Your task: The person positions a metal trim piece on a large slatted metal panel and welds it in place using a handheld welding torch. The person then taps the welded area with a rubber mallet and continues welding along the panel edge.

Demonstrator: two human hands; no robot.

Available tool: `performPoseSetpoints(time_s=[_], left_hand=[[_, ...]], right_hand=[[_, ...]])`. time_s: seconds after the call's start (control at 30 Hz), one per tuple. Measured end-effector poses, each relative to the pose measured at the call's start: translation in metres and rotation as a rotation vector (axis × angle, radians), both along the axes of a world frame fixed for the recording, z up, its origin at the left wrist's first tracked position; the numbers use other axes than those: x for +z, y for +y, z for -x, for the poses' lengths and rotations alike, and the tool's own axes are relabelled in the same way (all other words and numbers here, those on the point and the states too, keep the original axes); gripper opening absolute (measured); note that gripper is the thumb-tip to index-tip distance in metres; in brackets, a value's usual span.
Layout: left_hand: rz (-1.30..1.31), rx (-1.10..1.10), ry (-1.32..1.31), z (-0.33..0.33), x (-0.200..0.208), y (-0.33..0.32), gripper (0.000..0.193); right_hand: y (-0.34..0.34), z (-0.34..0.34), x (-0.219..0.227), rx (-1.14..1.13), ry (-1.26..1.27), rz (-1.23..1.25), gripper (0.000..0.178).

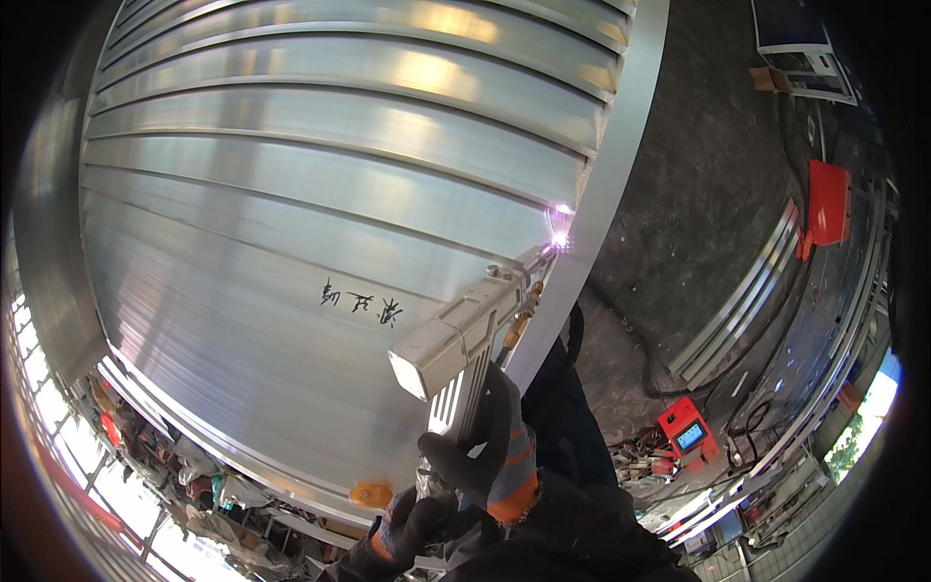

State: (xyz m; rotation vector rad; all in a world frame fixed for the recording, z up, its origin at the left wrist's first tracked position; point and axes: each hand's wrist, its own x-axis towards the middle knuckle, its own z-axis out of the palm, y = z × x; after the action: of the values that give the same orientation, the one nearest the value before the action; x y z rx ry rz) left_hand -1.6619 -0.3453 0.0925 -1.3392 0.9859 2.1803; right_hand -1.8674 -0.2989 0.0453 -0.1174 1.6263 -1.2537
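My right hand (485, 446), in a black and orange glove, is wrapped around the handle of a pale handheld welding gun (456, 330). The gun's nozzle points up and right, with a bright violet-white weld spark (560, 239) at its tip. The spark sits where a slatted silvery metal panel (242, 233) meets its flat right-hand frame edge (621, 175). Below the handle, my gloved left hand (417, 524) is closed around the gun's wrapped cable (433, 490), though its fingers are partly hidden. Dark handwriting marks the panel's surface.
An orange-yellow object (370, 495) lies by the panel's near edge. On the dark floor to the right are long metal strips (742, 291), a red box with a small screen (687, 434), a red piece of equipment (827, 204) and trailing cables. Clutter (233, 524) lines the lower left.
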Motion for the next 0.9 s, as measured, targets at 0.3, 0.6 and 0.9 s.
performPoseSetpoints(time_s=[0.3,0.6,0.9], left_hand=[[0.035,-0.035,-0.024,-0.004,0.003,0.002,0.041],[0.012,0.011,-0.009,-0.011,0.004,0.008,0.038],[-0.003,0.018,-0.006,-0.02,0.005,0.012,0.038]], right_hand=[[0.003,-0.007,-0.001,0.003,0.02,0.024,0.096],[0.01,-0.014,-0.003,0.014,0.009,0.051,0.097],[0.013,-0.022,0.0,0.02,0.035,0.026,0.099]])
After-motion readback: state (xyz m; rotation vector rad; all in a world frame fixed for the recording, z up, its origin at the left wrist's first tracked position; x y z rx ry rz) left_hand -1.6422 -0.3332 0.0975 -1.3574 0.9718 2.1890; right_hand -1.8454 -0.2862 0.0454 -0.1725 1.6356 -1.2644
